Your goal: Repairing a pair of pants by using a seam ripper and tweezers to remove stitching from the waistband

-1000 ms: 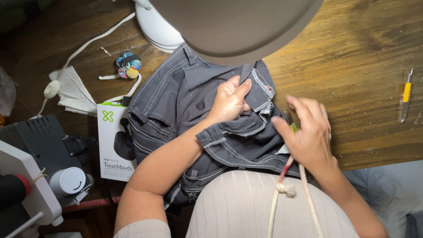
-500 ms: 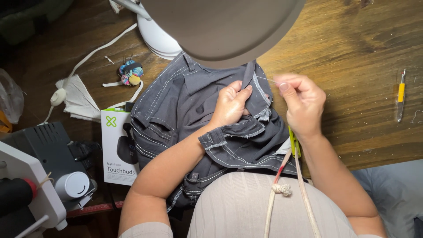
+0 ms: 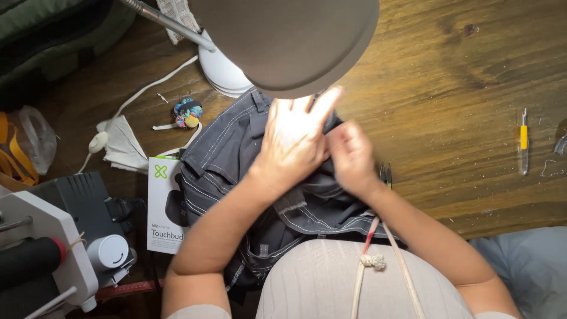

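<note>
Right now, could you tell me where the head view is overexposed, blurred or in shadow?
In the head view, the lamp shade throws hard light that washes out the back of the left hand; the right hand is smeared by motion blur on the dark denim garment; the wooden table is evenly lit at right, while the left edge falls into deep shadow.

Bare forearms; short pale sleeves; light ribbed top; cream drawcord, knotted, hanging at chest.

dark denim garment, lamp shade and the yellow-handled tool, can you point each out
dark denim garment (image 3: 227,150), head view, on its stitched left part.
lamp shade (image 3: 289,41), head view, on the middle of the shade.
yellow-handled tool (image 3: 523,137), head view, on the yellow handle.
</note>
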